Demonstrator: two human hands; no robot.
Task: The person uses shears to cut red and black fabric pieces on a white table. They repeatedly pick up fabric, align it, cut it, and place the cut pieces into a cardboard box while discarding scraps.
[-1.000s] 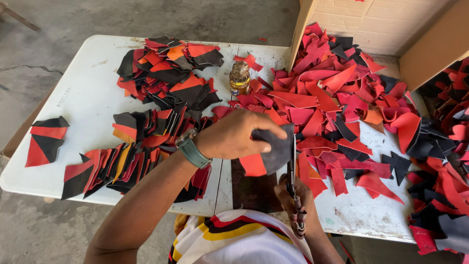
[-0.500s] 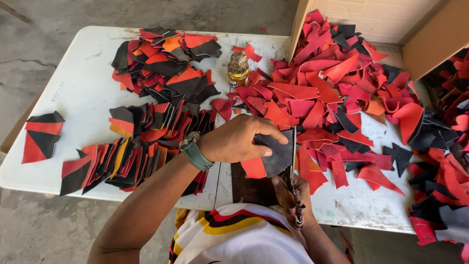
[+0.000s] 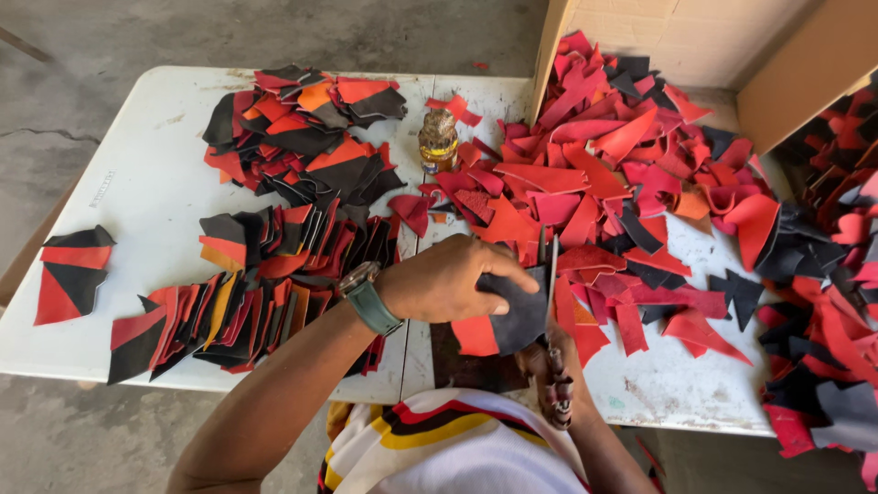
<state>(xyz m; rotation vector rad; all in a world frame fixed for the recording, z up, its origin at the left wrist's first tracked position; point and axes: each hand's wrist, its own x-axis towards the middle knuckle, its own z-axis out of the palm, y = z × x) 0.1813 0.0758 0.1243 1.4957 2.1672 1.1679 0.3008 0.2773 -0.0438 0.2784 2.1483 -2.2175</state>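
Note:
My left hand (image 3: 448, 279), with a green-strapped watch on the wrist, grips a black and red leather piece (image 3: 512, 320) near the table's front edge. My right hand (image 3: 549, 366) lies mostly hidden under that piece and holds a pair of scissors (image 3: 551, 302), whose blades point away from me along the piece's right edge. A white folding table (image 3: 146, 183) carries everything.
Stacked red, orange and black cut pieces (image 3: 247, 293) lie left of my hands, with another heap (image 3: 302, 128) behind and a small pile (image 3: 69, 274) at far left. Loose red scraps (image 3: 622, 183) cover the right side. A small amber bottle (image 3: 438, 139) stands mid-table. A cardboard box (image 3: 786, 73) sits back right.
My left hand and the leather piece have stayed in about the same place. The scissors blades have moved forward along the piece's right edge.

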